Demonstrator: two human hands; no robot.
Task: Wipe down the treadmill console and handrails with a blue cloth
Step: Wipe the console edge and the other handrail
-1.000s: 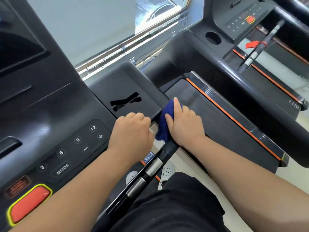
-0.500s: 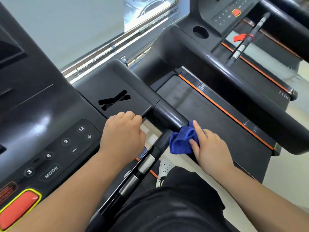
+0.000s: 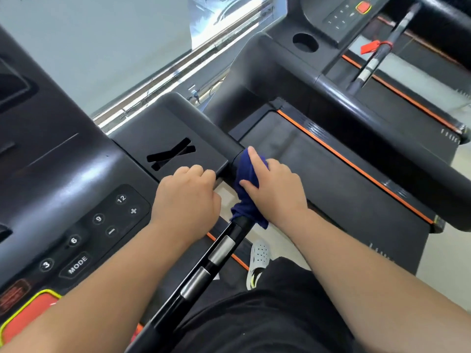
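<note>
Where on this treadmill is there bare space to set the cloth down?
The flat shelf beyond your left hand, around the X-shaped slot, is bare. So is the belt between your right hand and the orange stripe. It's crowded where both hands, the blue cloth and the handrail meet.

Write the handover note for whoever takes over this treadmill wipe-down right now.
Left hand: grips the edge of the console, no cloth in it.
Right hand: holds the blue cloth wrapped on the handrail, right where it meets the console.
Done: the surfaces do not show which parts are already wiped.
Left: wipe along this handrail, then probably the grip bar with silver bands and the keypad.
</note>
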